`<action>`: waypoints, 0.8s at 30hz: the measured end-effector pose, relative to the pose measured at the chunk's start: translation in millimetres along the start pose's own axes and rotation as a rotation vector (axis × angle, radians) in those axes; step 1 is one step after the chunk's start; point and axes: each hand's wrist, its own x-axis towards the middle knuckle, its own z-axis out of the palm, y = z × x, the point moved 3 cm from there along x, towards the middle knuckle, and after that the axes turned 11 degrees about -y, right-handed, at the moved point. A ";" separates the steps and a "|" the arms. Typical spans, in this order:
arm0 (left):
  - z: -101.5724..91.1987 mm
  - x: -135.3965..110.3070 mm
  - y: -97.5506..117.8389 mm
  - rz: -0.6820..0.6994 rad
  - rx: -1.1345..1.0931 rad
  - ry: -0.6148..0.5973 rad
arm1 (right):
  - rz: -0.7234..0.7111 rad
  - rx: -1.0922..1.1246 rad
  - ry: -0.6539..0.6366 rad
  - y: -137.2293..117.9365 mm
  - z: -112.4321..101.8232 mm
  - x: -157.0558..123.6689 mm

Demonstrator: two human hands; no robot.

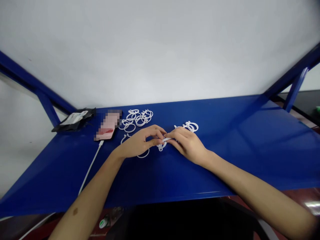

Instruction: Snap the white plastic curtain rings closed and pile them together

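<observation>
Near the middle of the blue table, my left hand and my right hand meet over a white plastic ring. Both hands are closed, thumb and fingers pinching it from either side. A small eyelet on the ring points down between the hands. More white rings lie in a loose cluster beyond my left hand. Partly under that hand sits another white ring. Just behind my right hand is a smaller group of white rings, partly hidden by its knuckles.
A phone, its screen blurred, lies at the left with a white cable running off the front edge. Farther left is a black plastic bag with a white label. Blue frame bars rise at both sides before a pale wall.
</observation>
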 end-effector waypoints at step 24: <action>23.3 12.7 3.7 -0.023 0.303 -0.056 | 0.029 -0.013 0.010 5.5 -8.2 -4.2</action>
